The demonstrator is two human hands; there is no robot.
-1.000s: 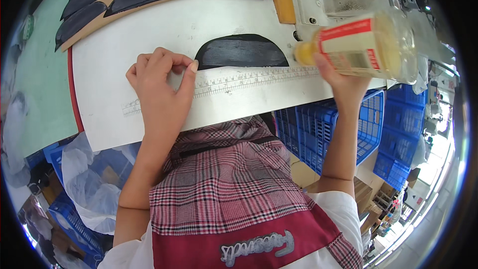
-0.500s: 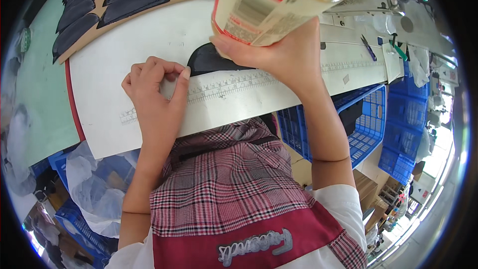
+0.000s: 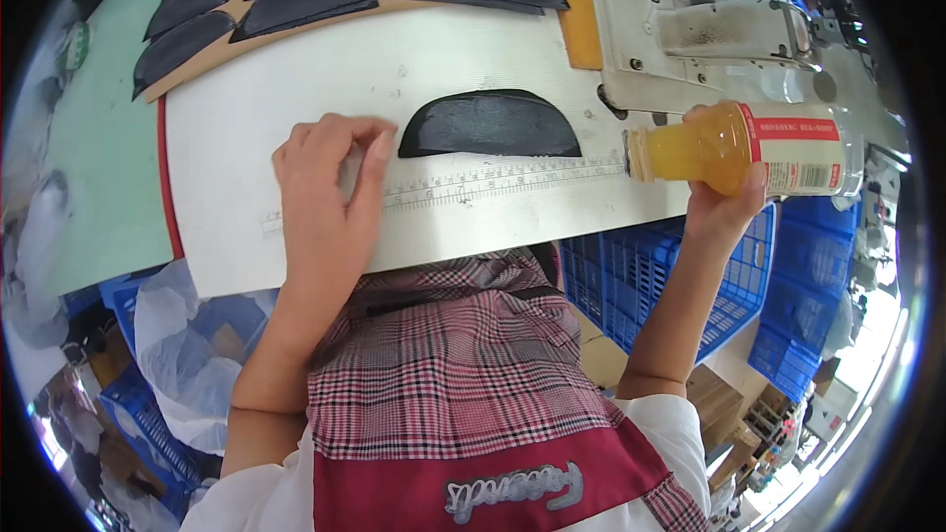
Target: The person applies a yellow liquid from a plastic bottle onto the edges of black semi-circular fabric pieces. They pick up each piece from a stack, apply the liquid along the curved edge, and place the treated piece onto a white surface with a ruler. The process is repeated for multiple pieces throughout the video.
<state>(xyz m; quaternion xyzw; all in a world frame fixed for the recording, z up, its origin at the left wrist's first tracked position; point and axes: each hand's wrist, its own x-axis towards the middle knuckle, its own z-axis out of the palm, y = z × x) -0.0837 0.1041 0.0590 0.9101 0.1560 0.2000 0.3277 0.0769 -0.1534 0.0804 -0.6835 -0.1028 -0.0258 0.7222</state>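
Note:
My right hand (image 3: pixel 724 202) grips a clear plastic bottle (image 3: pixel 798 153) with a red and cream label and yellow-orange liquid inside. The bottle lies almost level in the view, its neck pointing left over the white board (image 3: pixel 493 212). My left hand (image 3: pixel 330 172) rests on the board, thumb and fingers bent into a loose pinch. Whatever may be between them is hidden. Just right of those fingertips is a black half-oval piece (image 3: pixel 493 125), flat on the board. Along its straight edge runs a printed ruler scale (image 3: pixel 463 189).
Rows of similar black pieces (image 3: pixel 315 5) lie on a brown sheet at the far left. A metal machine (image 3: pixel 690 34) stands at the far right. Blue crates (image 3: pixel 724 310) are below the board's right side; a plastic-lined bin (image 3: pixel 187 355) is at lower left.
The bottle has come down from high in front of me and swung to the right, with my right hand still around it. The black piece is now uncovered; my left hand stays beside it.

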